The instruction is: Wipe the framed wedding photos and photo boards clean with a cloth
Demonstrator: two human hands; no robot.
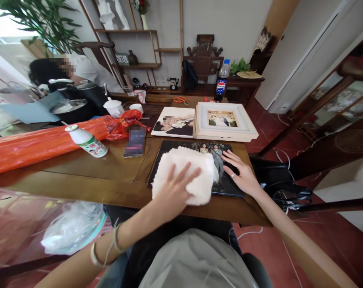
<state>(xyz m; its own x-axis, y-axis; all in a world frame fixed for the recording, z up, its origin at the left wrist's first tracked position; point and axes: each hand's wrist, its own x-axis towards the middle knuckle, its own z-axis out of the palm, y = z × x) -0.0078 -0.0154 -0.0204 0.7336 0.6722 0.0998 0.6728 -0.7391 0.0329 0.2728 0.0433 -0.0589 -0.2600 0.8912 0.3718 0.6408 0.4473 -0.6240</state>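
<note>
A dark photo panel [226, 182] showing a couple lies flat on the wooden table [109, 168] in front of me. A folded white towel [184, 164] covers its left part. My left hand [172, 192] lies flat on the towel, fingers spread. My right hand [241, 172], a ring on one finger, rests open on the panel's right side, fingers stretched toward the pictured couple. Behind it lie an unframed photo print [173, 122] and a white-framed photo [225, 124].
A phone [135, 142], a white bottle [87, 140] on its side and a long orange plastic-wrapped roll [40, 146] lie to the left. Pots, a teapot [113, 107], scissors [179, 99] and a cola bottle [221, 82] stand farther back. A person sits far left. A black bag [277, 180] lies right of the table.
</note>
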